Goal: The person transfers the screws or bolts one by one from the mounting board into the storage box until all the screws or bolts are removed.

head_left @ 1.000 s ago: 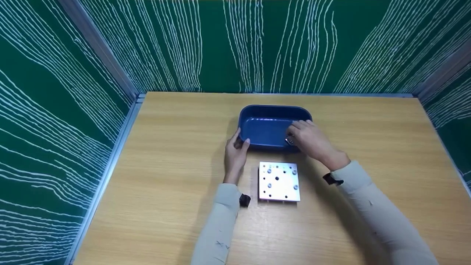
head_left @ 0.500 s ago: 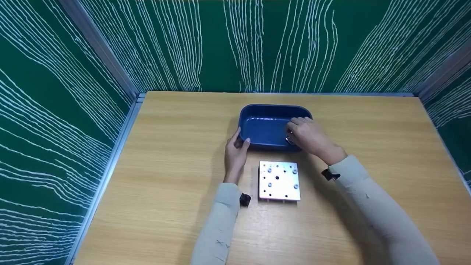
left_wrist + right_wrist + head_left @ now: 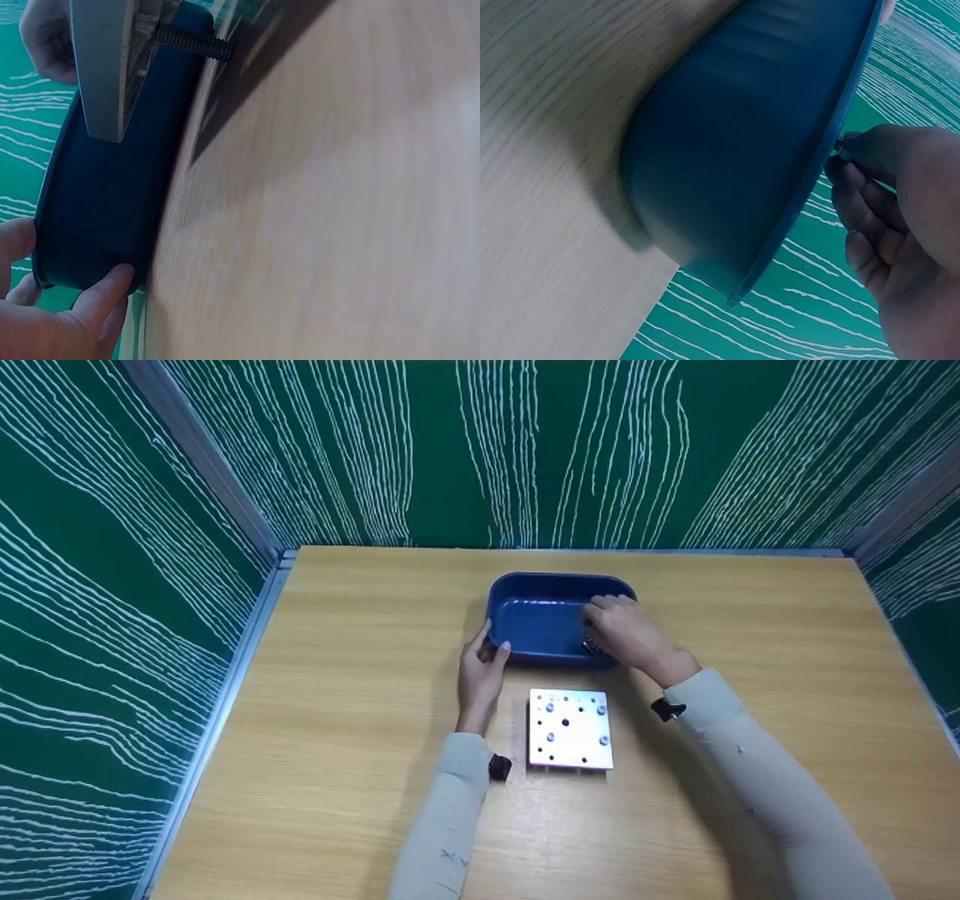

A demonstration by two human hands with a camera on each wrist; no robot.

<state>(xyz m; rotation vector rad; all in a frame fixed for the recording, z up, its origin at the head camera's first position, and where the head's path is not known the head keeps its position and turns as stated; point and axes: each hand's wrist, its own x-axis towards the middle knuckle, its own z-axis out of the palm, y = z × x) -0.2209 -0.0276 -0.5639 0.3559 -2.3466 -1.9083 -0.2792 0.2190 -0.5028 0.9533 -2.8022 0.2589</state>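
A dark blue plastic bin rests on the table. My left hand grips its near left corner, with the thumb on the near wall; the left wrist view shows fingers against that end. My right hand is over the bin's right side, thumb and fingertips pinching a small shiny metal piece, mostly hidden by the fingers. Small shiny metal parts show just below this hand, inside the bin. Nearer to me lies a square metal plate with holes and several bolt heads.
A threaded bolt end sticks out beneath the plate in the left wrist view. The wooden table ends at green walls with white wavy lines at the back and sides.
My right hand has shifted slightly away from me over the bin's right side, its forearm following. The left hand, bin and plate stay nearly where they were.
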